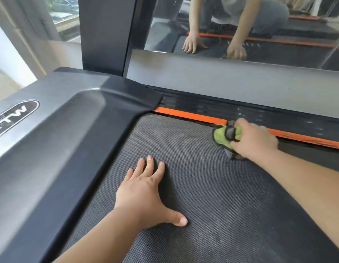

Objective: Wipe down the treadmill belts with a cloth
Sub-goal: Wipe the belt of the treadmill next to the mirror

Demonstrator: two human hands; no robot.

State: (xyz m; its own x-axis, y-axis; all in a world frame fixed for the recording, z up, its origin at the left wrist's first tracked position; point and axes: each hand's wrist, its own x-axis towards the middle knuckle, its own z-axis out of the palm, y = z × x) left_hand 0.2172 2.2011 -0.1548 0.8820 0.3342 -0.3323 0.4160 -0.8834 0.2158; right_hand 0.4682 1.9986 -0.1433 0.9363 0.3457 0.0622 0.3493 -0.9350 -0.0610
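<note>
The left hand (pixel 144 194) lies palm down on the dark textured belt (pixel 222 205), near the middle. Its fingers (pixel 150 164) are straight and slightly spread, and the thumb is stretched out to the right. It holds nothing and only presses on the belt.

The right hand (pixel 254 139) is farther off and to the right, at the belt's far edge. Its fingers are curled round a bunched green cloth (pixel 221 135) with grey patches. The cloth sticks out to the left of the hand and seems to touch the belt, though motion blur makes the contact hard to judge. It sits just beside the orange strip (pixel 187 114) along the belt's far side.

A grey and black cover (pixel 70 120) borders the belt on the left. Beyond the treadmill, a mirror (pixel 241 25) reflects the crouching person and both hands.
</note>
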